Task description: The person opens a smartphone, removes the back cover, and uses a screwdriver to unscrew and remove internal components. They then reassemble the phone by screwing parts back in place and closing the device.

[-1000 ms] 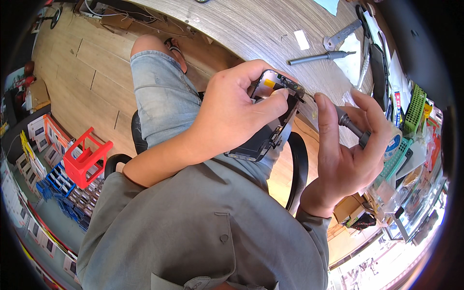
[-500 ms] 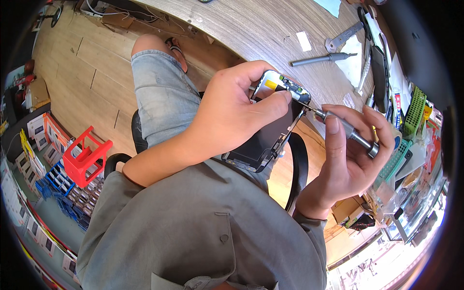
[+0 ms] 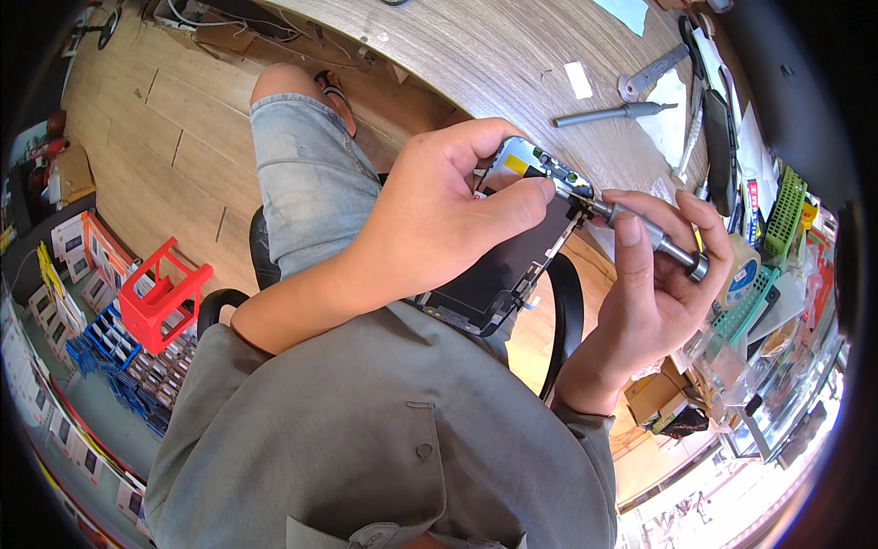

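Note:
My left hand (image 3: 444, 201) is closed round an opened smartphone (image 3: 494, 282), its thumb lying across the upper part. Small parts and a yellow patch show at the phone's far end, and a dark flat panel fills most of the rest. My right hand (image 3: 649, 284) holds a grey metal precision screwdriver (image 3: 647, 231) between thumb and fingers. The screwdriver's tip meets the phone's upper right edge, just past my left thumb; the exact spot it touches is too small to make out. The phone is held above my lap, beside the table edge.
On the wooden table (image 3: 476, 59) lie another grey pen-shaped tool (image 3: 604, 114), a white slip (image 3: 578, 80) and a grey flat tool (image 3: 651, 73). Green baskets (image 3: 785, 215) and clutter crowd the right. A red plastic frame (image 3: 163, 297) stands at the left above blue trays (image 3: 114, 339).
The screwdriver has shifted slightly and now sits closer to the phone's edge, with my right fingers moved a little. The phone has tipped slightly; my left hand keeps its hold.

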Available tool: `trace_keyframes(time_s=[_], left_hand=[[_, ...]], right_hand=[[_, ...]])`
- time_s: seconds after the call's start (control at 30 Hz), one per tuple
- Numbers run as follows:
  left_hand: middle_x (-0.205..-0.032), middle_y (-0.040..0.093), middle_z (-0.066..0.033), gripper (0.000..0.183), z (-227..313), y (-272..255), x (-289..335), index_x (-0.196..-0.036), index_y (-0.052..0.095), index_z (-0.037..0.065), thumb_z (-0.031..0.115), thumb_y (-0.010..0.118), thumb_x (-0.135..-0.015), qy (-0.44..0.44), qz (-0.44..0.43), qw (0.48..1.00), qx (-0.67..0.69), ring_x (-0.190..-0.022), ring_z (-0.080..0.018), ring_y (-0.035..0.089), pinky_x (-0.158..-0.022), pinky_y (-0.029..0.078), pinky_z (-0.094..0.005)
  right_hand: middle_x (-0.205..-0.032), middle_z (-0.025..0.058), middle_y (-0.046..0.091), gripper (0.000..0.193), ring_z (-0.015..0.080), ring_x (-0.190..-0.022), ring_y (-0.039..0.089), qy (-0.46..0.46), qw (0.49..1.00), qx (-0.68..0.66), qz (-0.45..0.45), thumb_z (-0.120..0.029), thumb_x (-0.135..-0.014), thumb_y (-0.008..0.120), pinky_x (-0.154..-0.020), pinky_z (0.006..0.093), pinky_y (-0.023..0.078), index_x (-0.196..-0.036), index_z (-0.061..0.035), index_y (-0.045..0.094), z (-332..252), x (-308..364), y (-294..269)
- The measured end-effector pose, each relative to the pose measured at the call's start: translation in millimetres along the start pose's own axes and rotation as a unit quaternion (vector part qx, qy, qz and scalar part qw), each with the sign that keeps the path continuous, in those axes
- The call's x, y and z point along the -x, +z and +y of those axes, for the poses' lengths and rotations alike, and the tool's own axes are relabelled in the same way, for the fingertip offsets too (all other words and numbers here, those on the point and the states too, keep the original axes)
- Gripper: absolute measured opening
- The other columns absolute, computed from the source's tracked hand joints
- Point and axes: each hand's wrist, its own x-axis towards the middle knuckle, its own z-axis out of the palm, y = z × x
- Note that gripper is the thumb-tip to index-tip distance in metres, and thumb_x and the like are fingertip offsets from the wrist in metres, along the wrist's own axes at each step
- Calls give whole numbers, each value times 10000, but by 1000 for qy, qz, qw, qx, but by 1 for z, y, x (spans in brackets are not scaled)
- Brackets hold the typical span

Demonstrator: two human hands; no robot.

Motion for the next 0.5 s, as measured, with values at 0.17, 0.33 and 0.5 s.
trace_keyframes(time_s=[0.17, 0.33, 0.5], left_hand=[[-951, 727, 3, 168, 0, 0, 0, -1169, 737, -41, 64, 777, -1044, 6, 5, 1000, 0, -848, -20, 631, -697, 555, -227], [-981, 748, -13, 181, 4, 2, 1, -1195, 739, -40, 57, 768, -1046, -13, 1, 1000, 7, -865, -34, 660, -728, 582, -239], [-1169, 798, -104, 278, 8, -3, 1, -1376, 690, -42, 6, 680, -1103, -19, -39, 999, -22, -1002, -115, 768, -868, 642, -276]], right_hand=[[-1137, 240, 815, 588, 220, -996, 784, 21, 1000, -15, 4, 84, -977, 824, -868, 276, 604, -1456, 17, 490, -4, 1, 1], [-1137, 254, 810, 582, 227, -1000, 789, 25, 999, -21, 12, 84, -982, 818, -860, 293, 627, -1456, 20, 488, -2, 0, 3], [-1135, 264, 806, 568, 244, -985, 797, 24, 999, -26, 13, 92, -989, 804, -864, 313, 644, -1455, 22, 487, -3, 1, 2]])
